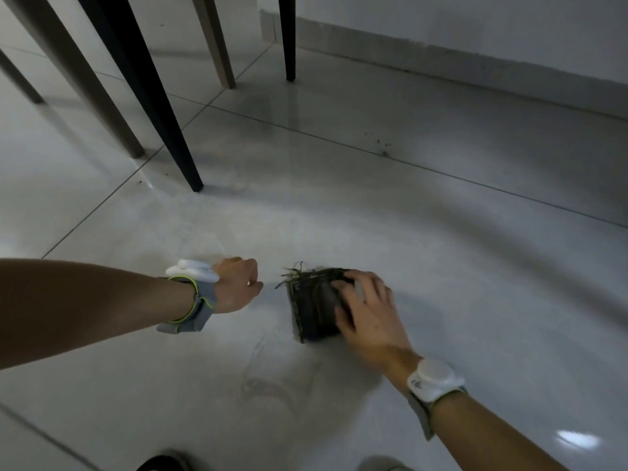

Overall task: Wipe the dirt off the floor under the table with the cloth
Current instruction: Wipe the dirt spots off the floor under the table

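A dark, folded cloth (pixel 311 305) with frayed greenish threads lies flat on the glossy light floor tiles. My right hand (pixel 368 311) presses on its right side, fingers spread over it. To the left of the cloth, a short gap away, my left hand (pixel 236 287) rests with its fingers curled in a loose fist against the floor and nothing visible in it. Small dark specks of dirt (pixel 382 147) sit on the tile seam farther back to the right. A few more dirt specks (pixel 139 181) lie near the black leg.
A slanted black table leg (pixel 163 124) stands on the floor just behind my left hand. Beige chair legs (pixel 85 83) lean at the left, with one more beige leg (pixel 217 45) and a thin black leg (pixel 289 39) at the back. A grey skirting board (pixel 475 68) runs along the wall.
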Demonstrator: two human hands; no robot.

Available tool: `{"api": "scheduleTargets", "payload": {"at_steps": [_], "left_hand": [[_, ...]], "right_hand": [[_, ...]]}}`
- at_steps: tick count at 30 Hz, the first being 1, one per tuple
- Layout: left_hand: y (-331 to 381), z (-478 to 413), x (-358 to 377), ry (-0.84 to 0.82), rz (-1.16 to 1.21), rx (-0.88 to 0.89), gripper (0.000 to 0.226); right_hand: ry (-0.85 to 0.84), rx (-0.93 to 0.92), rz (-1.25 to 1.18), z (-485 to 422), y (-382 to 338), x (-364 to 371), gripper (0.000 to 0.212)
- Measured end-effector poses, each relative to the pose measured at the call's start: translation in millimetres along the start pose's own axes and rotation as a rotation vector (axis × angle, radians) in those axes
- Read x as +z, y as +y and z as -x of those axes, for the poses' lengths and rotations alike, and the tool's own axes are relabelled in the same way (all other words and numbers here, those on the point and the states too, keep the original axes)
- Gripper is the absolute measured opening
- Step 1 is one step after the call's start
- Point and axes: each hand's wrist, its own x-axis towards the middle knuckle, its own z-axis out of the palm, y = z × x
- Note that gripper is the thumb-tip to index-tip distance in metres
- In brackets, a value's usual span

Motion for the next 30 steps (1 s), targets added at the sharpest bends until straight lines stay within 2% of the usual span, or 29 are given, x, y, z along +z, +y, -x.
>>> {"api": "scheduleTargets", "payload": {"at_steps": [4, 6, 8, 10, 14, 18, 20, 22, 24, 26, 28, 30], "left_hand": [[3.7, -2.3, 6.2, 0.100, -0.033, 0.065, 0.021], [9.1, -4.3, 6.9, 0.133, -0.021, 0.118, 0.018], [13.5, -5.0, 7.0, 0.146, -0.029, 0.170, 0.016], [14.7, -4.1, 8.6, 0.162, -0.041, 0.193, 0.014], [13.7, -5.6, 14.4, 0.172, -0.032, 0.226, 0.010], [14.1, -9.1, 17.6, 0.159, -0.027, 0.257, 0.006], [14.2, -10.5, 18.6, 0.163, -0.019, 0.252, 0.008], [11.8, -11.3, 19.7, 0.176, -0.038, 0.263, 0.011], [9.2, -10.1, 20.8, 0.167, -0.059, 0.285, 0.015], [6.0, -8.2, 18.5, 0.146, -0.099, 0.294, 0.015], [1.2, -8.8, 14.4, 0.119, -0.167, 0.314, 0.012], [-0.2, -7.3, 8.5, 0.061, -0.224, 0.321, 0.013]], "right_hand": [[-0.164, -0.325, 0.239, -22.3, -11.5, 20.3, 0.053], [-0.192, -0.398, 0.275, -26.3, -6.4, 29.3, 0.053], [-0.178, -0.376, 0.274, -25.3, 5.3, 33.4, 0.053], [-0.145, -0.210, 0.264, -21.0, 24.6, 29.5, 0.052], [-0.010, 0.322, 0.258, 14.0, 102.8, -0.7, 0.053], [0.074, 0.835, 0.209, 95.8, 194.4, -45.0, 0.063], [0.127, 1.073, 0.192, 150.8, 219.3, -61.7, 0.067], [0.198, 1.230, 0.189, 199.8, 226.9, -69.8, 0.072], [0.221, 1.297, 0.176, 225.9, 220.7, -70.3, 0.074], [0.216, 1.286, 0.154, 227.9, 208.9, -67.4, 0.072], [0.178, 1.211, 0.144, 220.9, 195.2, -61.5, 0.067], [0.091, 1.032, 0.157, 214.3, 179.2, -53.0, 0.062]]}}
